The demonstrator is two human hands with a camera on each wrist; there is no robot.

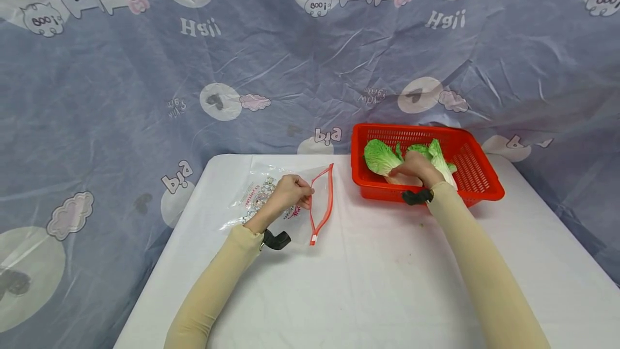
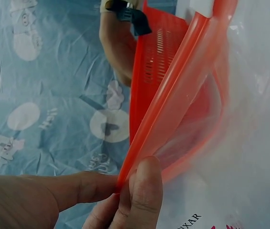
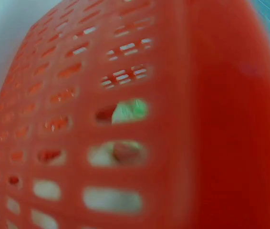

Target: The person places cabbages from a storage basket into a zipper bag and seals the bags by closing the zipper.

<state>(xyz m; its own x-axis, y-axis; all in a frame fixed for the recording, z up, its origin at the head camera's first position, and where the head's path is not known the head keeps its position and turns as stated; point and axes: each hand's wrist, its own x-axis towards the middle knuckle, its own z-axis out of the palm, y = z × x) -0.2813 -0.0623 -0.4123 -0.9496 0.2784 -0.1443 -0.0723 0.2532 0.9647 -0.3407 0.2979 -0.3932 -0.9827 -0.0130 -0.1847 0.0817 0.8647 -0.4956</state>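
Note:
My left hand (image 1: 292, 193) pinches the red zip edge of a clear zip bag (image 1: 276, 222) lying on the table. In the left wrist view, the thumb and fingers hold the red zip strip (image 2: 173, 81), and the bag's mouth gapes. My right hand (image 1: 417, 168) is down inside a red plastic basket (image 1: 477, 190), its fingers curled at the pale base of a green lettuce leaf (image 1: 379, 156); the fingertips are partly hidden. More lettuce leaves (image 1: 438, 160) lie beside that hand. Only the basket's slotted wall (image 3: 77, 114) fills the right wrist view, with bits of leaf behind its slots.
Both hands work over a white-covered table (image 1: 358, 284). The basket stands at its back right, right of the bag. A grey-blue printed curtain (image 1: 271, 69) hangs behind the table. Small green scraps (image 1: 421, 225) lie in front of the basket.

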